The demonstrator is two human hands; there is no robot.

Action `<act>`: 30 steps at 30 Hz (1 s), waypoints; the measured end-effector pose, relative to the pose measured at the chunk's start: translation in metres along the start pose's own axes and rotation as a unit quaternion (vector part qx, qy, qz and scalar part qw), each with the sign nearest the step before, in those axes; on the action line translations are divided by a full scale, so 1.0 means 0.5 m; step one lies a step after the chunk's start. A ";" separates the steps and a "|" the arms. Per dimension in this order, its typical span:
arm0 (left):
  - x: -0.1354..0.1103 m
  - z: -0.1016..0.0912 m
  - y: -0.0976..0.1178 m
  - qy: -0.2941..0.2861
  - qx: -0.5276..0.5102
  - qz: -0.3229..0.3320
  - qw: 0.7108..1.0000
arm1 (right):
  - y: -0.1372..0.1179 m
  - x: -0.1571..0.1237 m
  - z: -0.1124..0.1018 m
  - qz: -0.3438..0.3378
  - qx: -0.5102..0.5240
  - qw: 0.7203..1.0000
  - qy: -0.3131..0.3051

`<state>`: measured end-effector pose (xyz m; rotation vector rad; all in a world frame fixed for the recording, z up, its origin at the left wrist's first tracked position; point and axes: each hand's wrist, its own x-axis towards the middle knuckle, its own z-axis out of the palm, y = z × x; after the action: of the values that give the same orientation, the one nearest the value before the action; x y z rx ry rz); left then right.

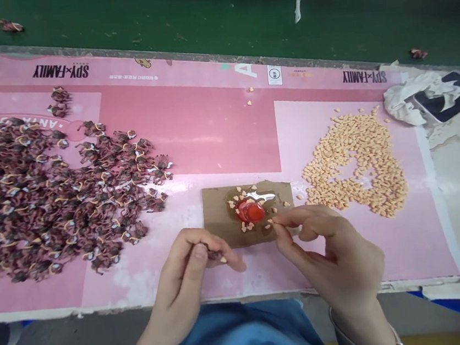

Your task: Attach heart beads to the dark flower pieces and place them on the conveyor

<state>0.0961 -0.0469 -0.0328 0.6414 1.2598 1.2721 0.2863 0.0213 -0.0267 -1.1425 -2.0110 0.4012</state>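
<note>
Pinching a dark flower point(213, 254) with your left hand point(186, 280), you narrow your right hand's point(329, 244) fingers on a peach chip point(270, 222) beside the cardboard point(220, 234).

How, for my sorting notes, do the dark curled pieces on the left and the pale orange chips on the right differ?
The dark maroon curled pieces are tangled with yellow strands, while the pale orange chips are small, separate bits. The maroon heap spreads wider than the chip heap. The chips ring a gap in their middle; the maroon heap has none. Both lie loose on the pink printed board.
</note>
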 end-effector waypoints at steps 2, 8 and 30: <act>0.005 -0.004 -0.003 -0.029 0.002 0.005 1.000 | -0.007 -0.003 -0.002 0.023 0.035 0.999 0.009; 0.018 -0.020 -0.001 -0.119 0.000 0.005 0.993 | -0.043 0.000 -0.012 0.050 0.172 0.983 -0.034; 0.013 0.013 0.018 -0.106 -0.047 -0.155 0.981 | -0.077 -0.036 -0.023 -0.175 0.013 0.979 -0.105</act>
<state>0.0979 -0.0370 -0.0250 0.4766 1.0688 0.9732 0.2779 -0.0158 -0.0047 -0.7325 -2.3294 0.3767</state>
